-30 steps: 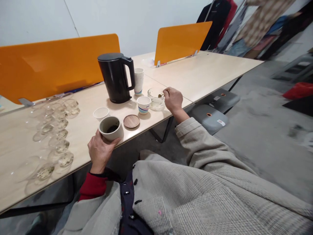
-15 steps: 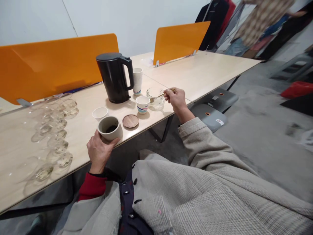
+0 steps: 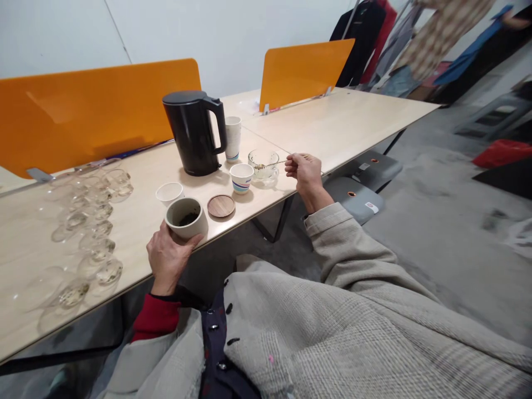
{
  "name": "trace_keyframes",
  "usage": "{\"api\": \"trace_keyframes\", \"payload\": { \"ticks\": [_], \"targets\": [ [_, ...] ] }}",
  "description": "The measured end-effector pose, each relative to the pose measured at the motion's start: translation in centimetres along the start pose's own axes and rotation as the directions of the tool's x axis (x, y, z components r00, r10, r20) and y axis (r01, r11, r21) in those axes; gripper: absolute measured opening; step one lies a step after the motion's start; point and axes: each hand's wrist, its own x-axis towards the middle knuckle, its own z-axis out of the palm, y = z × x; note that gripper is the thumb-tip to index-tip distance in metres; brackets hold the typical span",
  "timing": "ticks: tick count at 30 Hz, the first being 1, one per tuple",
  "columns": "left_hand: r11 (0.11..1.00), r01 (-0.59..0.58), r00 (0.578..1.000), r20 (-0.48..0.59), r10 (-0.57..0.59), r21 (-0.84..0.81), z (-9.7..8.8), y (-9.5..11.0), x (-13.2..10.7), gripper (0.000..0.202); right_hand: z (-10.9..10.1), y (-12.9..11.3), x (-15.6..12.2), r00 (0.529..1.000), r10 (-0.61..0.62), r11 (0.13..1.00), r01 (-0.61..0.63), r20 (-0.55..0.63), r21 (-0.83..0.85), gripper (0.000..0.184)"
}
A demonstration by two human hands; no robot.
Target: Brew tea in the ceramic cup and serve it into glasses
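My left hand (image 3: 170,252) is closed around a grey-green ceramic cup (image 3: 197,226) at the table's front edge. Dark bits, perhaps tea leaves, lie inside it. Pinched in my right hand (image 3: 305,172) is a thin spoon (image 3: 277,163), its bowl end down in a clear glass bowl (image 3: 265,174). Some greenish matter shows within the glass. Between the hands sit a small paper cup (image 3: 241,180) with coloured stripes and a round wooden coaster (image 3: 221,206). A white paper cup (image 3: 168,192) stands just behind the ceramic one.
A black electric kettle (image 3: 193,133) stands behind the cups, beside a stack of paper cups (image 3: 233,138). Several clear plastic containers (image 3: 100,244) line the table's left. Orange dividers (image 3: 103,111) run along the back. Grey stools (image 3: 353,197) are below; a person (image 3: 444,33) is at the far right.
My right hand has shifted slightly, tilting the spoon lower so its end reaches into the glass bowl. The left hand keeps its grip on the ceramic cup.
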Motion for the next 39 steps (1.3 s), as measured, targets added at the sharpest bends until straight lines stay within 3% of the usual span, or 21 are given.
{"api": "trace_keyframes", "payload": {
  "ticks": [14,21,26,31,35,39],
  "targets": [
    [1.000,0.011,1.000,-0.013,-0.011,-0.014,0.1,0.0,0.0,0.090,-0.4,-0.3,0.3,0.996,0.083,0.979,-0.074,-0.042,0.190,0.028],
    [1.000,-0.023,1.000,-0.015,0.023,-0.007,0.2,-0.3,0.1,0.089,-0.3,-1.1,-0.1,0.999,0.015,0.975,-0.006,-0.038,0.224,0.029],
    [1.000,-0.021,0.999,-0.029,0.020,-0.013,0.3,-0.2,-0.1,0.091,0.5,-2.2,-1.9,0.996,-0.067,0.971,0.052,0.060,0.235,0.026],
    [1.000,-0.006,1.000,-0.015,0.005,-0.007,0.1,0.2,-0.2,0.093,3.1,-2.6,-4.7,0.973,-0.092,0.969,0.038,0.214,0.243,0.029],
    [1.000,0.006,1.000,-0.023,-0.006,-0.001,0.1,0.4,-0.4,0.095,5.9,-2.2,-7.2,0.935,-0.091,0.972,0.009,0.343,0.235,0.033],
    [1.000,0.000,0.999,-0.040,0.000,-0.015,0.2,0.4,-0.6,0.095,7.8,-1.4,-10.3,0.867,-0.083,0.986,-0.001,0.492,0.168,0.040]
  ]
}}
